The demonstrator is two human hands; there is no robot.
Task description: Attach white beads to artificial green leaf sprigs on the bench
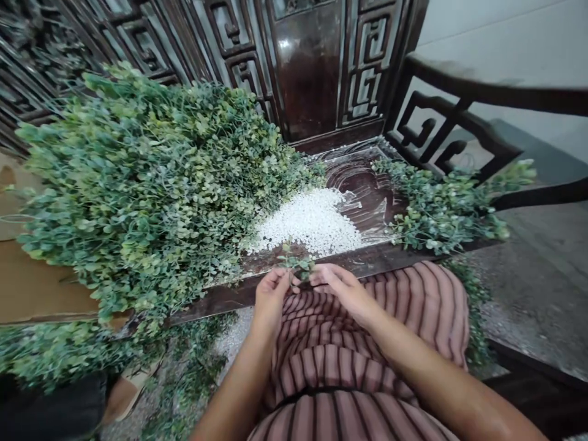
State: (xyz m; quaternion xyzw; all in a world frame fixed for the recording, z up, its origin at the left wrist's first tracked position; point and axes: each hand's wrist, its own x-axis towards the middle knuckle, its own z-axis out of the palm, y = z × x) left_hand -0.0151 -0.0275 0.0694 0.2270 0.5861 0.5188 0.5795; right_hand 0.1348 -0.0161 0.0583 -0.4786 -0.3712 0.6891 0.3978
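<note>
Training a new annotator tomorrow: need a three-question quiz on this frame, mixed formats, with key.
1. Fill in: from the wearer's view, the big heap of greenery lies to the ____ of the white pellets.
2. Between the left hand and right hand is: A) cardboard; B) a leafy sprig; C) an armrest.
3. True or false: a bowl holds the white pellets.

Key: 1. left; 2. B; 3. false, they lie loose on the dark seat.

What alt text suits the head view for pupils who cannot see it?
A person's left hand holds a small leafy sprig, with the right hand against it. Beyond, white beads lie heaped on a wooden bench, between a large leafy pile and a smaller pile.
</note>
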